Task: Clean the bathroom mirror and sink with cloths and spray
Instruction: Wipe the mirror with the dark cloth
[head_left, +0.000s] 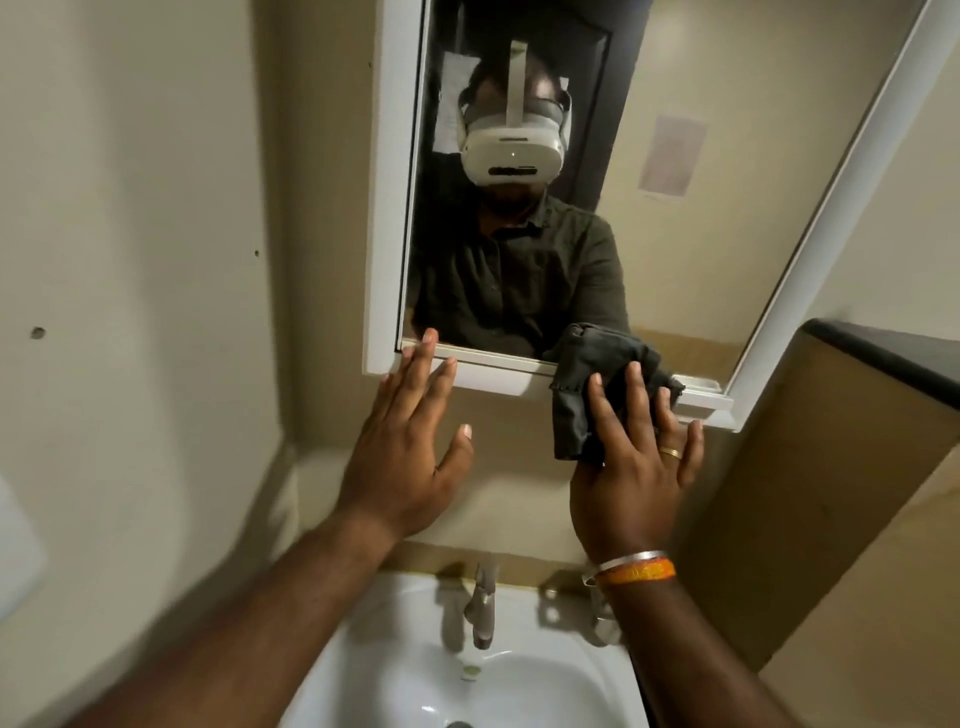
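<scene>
A white-framed mirror (685, 228) hangs on the beige wall above a white sink (524, 691). My right hand (636, 467) presses a dark grey cloth (597, 384) flat against the mirror's lower frame, fingers spread straight. My left hand (410, 447) is open with straight fingers, its fingertips touching the lower left corner of the mirror frame (384, 291). A metal tap (483, 603) stands at the back of the sink. The mirror reflects a person in a dark shirt wearing a white headset. No spray bottle is in view.
A dark-topped ledge (893, 358) juts out at the right beside the mirror. A second metal fitting (602, 618) sits right of the tap. A white fixture (15, 545) shows at the left edge on the wall.
</scene>
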